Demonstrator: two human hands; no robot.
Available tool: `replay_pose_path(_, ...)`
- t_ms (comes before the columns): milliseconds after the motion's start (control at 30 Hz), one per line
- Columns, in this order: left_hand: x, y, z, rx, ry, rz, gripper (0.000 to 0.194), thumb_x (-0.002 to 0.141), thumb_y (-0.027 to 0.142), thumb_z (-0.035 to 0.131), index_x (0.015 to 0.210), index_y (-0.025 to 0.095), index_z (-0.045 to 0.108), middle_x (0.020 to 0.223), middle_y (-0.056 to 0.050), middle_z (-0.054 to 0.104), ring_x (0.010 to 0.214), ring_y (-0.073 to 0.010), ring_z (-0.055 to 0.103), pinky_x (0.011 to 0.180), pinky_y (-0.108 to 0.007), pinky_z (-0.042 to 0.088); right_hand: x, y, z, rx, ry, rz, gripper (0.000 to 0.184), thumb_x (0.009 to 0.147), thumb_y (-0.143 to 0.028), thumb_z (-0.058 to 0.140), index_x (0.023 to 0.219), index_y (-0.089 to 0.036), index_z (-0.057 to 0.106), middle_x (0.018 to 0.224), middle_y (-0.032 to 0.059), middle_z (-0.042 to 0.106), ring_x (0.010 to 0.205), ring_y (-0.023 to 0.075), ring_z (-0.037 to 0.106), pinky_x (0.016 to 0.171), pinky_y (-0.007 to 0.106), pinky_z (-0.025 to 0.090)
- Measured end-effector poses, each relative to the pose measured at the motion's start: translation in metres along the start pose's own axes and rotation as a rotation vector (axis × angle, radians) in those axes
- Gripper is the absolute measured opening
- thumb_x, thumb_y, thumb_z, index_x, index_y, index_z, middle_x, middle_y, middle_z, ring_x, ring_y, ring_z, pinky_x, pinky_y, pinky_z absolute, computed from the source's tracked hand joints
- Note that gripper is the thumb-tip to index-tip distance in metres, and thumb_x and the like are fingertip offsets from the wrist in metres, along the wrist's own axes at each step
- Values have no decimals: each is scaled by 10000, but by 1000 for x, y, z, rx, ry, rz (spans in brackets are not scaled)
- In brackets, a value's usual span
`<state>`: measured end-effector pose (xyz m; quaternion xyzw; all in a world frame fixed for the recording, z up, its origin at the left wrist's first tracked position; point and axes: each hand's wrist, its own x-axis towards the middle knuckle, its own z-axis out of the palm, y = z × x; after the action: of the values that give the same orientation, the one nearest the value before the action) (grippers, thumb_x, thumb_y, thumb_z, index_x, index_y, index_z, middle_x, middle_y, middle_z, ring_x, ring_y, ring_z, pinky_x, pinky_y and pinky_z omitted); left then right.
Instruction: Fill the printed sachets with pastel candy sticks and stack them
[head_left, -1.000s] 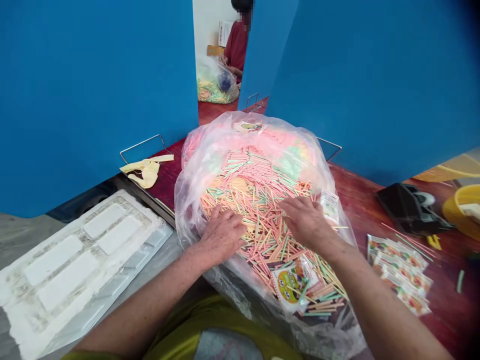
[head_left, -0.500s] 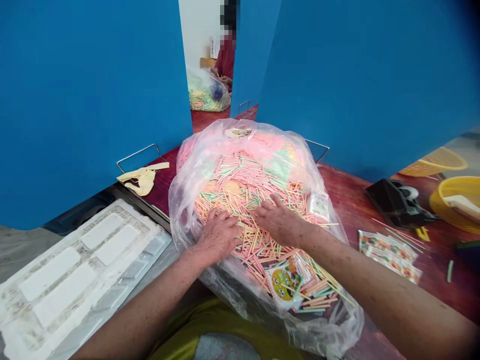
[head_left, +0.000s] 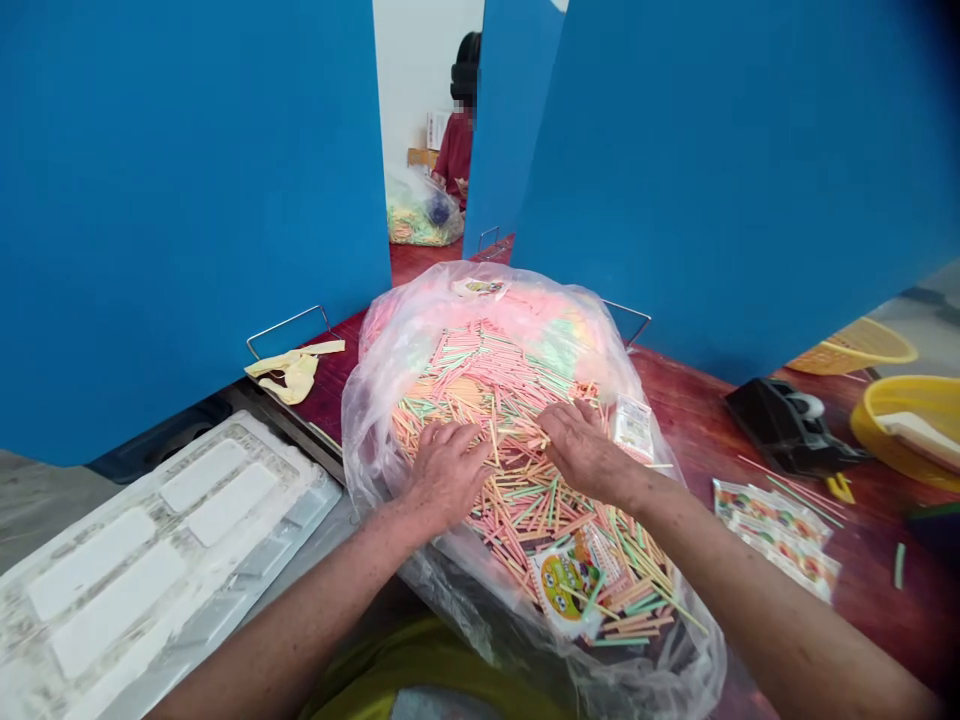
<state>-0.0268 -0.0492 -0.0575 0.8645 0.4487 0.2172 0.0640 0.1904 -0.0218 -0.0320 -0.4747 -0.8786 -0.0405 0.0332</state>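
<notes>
A big clear plastic bag (head_left: 375, 410) lies open in front of me, filled with thin pastel candy-like sticks (head_left: 480, 360) in pink, yellow, orange and green. My left hand (head_left: 450, 470) rests on the left part of the pile, fingers apart. On the right part, my right hand (head_left: 585, 450) touches the sticks with its fingers slightly bent and apart; its fingertips are partly lost among them. Near me in the bag lies a printed packet (head_left: 564, 588) with a cartoon face. A small white packet (head_left: 632, 428) is just right of my right hand.
On the red table (head_left: 675, 400) stand a black tape dispenser (head_left: 787, 425) and a yellow basket (head_left: 900, 440). Flat printed packets (head_left: 780, 530) lie nearby. At left are a white foam lid (head_left: 165, 540) and a pale yellow cloth strip (head_left: 296, 370). Blue panels (head_left: 187, 200) flank a gap showing another person (head_left: 454, 150).
My right hand has shifted right, and its fingers are more bent. My left hand has moved slightly right. Sticks between the hands have been disturbed, and the camera view has tilted up a little.
</notes>
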Motion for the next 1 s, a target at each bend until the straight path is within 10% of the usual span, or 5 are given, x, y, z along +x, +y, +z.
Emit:
replay_pose_path(133, 30, 16, 5, -440, 87, -117, 374, 823, 426, 450, 1064, 158, 550, 1177, -128, 529, 1088, -268, 452, 930, -435, 325, -1, -8, -14, 609, 21, 203, 124, 854, -263, 341, 833, -184, 434, 682, 23, 556, 678, 164, 546, 739, 366, 448)
replay_pose_path(267, 51, 35, 20, -1249, -268, -248, 486, 820, 551, 363, 822, 121, 591, 638, -58, 601, 600, -184, 583, 642, -334, 454, 2, -31, -7, 1142, -239, 262, 55, 788, -227, 372, 757, -197, 406, 499, -58, 444, 449, 106, 458, 488, 250, 423)
replay_pose_path(467, 56, 34, 23, -1637, 325, -641, 287, 762, 415, 551, 675, 142, 567, 633, -32, 613, 762, -172, 590, 773, -301, 419, 0, -42, 16, 790, -128, 396, 93, 733, -179, 401, 771, -178, 486, 645, 16, 529, 568, 142, 495, 537, 297, 433)
replay_pose_path(633, 58, 20, 12, -2133, 244, -725, 166, 765, 306, 585, 719, 154, 537, 657, -24, 617, 729, -168, 612, 741, -323, 443, -4, -38, 7, 366, 276, 373, 357, 719, -266, 541, 1050, -134, 531, 1009, 161, 579, 961, 291, 522, 787, 452, 430)
replay_pose_path(1000, 32, 47, 28, -1837, -152, -478, 412, 739, 515, 564, 693, 106, 578, 609, -27, 586, 531, -108, 548, 538, -238, 419, -34, -42, -7, 667, 441, 309, 178, 837, -309, 458, 857, -204, 601, 793, 25, 651, 713, 148, 610, 661, 263, 495)
